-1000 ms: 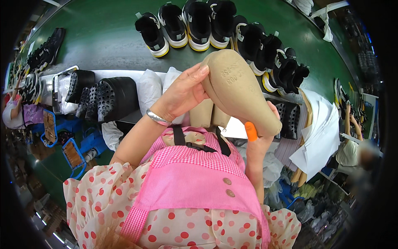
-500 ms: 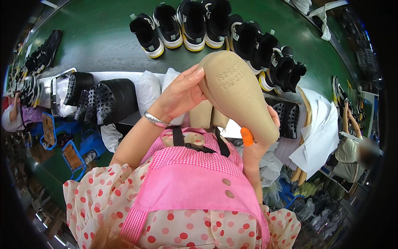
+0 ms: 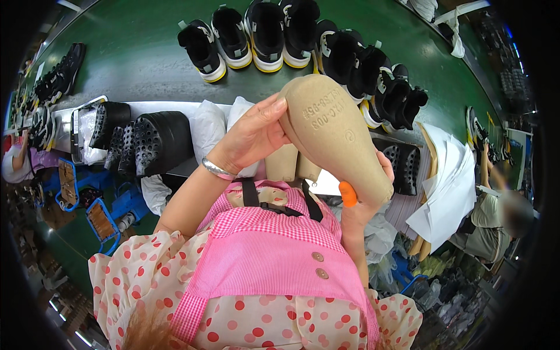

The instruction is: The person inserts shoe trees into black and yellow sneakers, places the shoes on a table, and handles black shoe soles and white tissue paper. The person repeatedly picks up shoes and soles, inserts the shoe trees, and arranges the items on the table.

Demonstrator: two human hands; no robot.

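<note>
Between both hands I hold up a beige moulded shoe insert, shaped like a foot's sole, with its raised markings facing me. My left hand is closed on its broad toe end, thumb along the edge. My right hand grips the narrow heel end; an orange finger cot covers its thumb, and the other fingers are mostly hidden behind the insert. Below it, close to my apron, are more beige inserts, partly covered.
Black sneakers with white and yellow soles stand on the green work surface ahead. Black studded blocks and white wrapped packets lie left. Paper sheets are stacked right. Another person is at far right.
The insert stays in both hands, turned very slightly. The sneakers appear a little farther left in the view. The person at far right has shifted slightly.
</note>
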